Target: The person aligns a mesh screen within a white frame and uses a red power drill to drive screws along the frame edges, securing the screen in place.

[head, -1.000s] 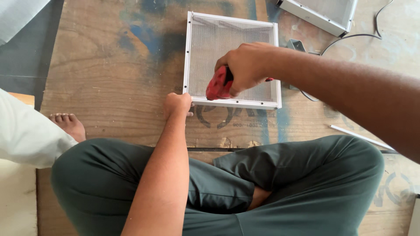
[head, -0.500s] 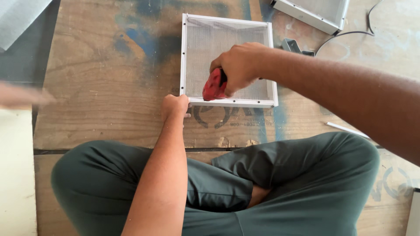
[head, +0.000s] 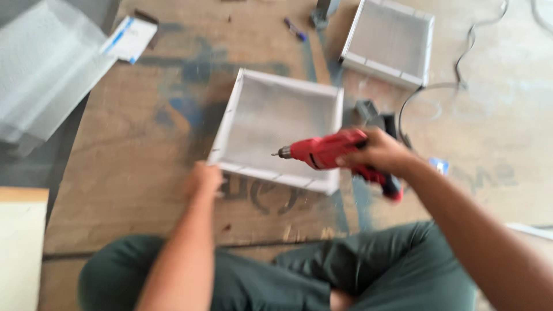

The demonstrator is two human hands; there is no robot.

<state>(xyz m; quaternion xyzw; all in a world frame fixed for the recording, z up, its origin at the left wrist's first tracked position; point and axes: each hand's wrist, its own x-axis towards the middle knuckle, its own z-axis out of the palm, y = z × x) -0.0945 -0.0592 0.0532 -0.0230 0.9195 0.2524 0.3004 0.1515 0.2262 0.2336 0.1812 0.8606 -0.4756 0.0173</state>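
Observation:
I sit cross-legged on a wooden board. A white square frame with mesh lies in front of me. My left hand rests at the frame's near left corner and presses on it. A red power drill is gripped in my right hand; it lies sideways over the frame's near right part, bit pointing left. The picture is blurred by motion.
A second white mesh frame lies farther back on the right, with a dark cable curling near it. Folded mesh sheet and a small white and blue box lie at the left. A pale board edge lies near left.
My right hand has lifted the drill off the frame's near edge and swung it to the right, now lying sideways. The view has tilted upward. The other person's foot and sleeve at left are gone.

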